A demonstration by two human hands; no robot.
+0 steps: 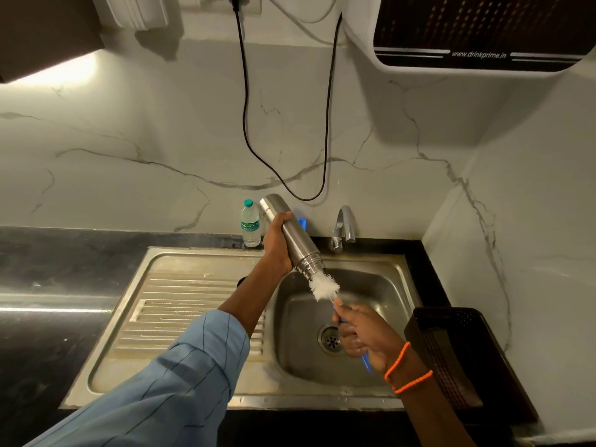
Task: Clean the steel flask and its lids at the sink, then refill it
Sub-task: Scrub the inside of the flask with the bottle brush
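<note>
Over the sink's bowl, I see the flask (288, 235) held tilted, its base up toward 11 o'clock and its mouth down toward 5 o'clock. My left hand (276, 245) is wrapped round its middle, fingers curled on the steel. A brush (324, 287) has its white bristles right at the mouth, partly inside. My right hand (362, 333) is clamped on the brush's blue handle, which sticks out below the wrist by two orange bands (407, 371).

Below both lies the sink (193, 291), its drain (330, 339) at 6 o'clock from the brush and the ribbed draining board at 9 o'clock. The tap (344, 227) stands at 2 o'clock from the flask's mouth. A small plastic bottle (250, 227) stands upright just beside the flask at 9 o'clock. A black basket (458, 350) sits at 3 o'clock from the bowl. A purifier (477, 30) hangs on the wall at 1 o'clock, with a black cable (245, 117) looping down beside it.
</note>
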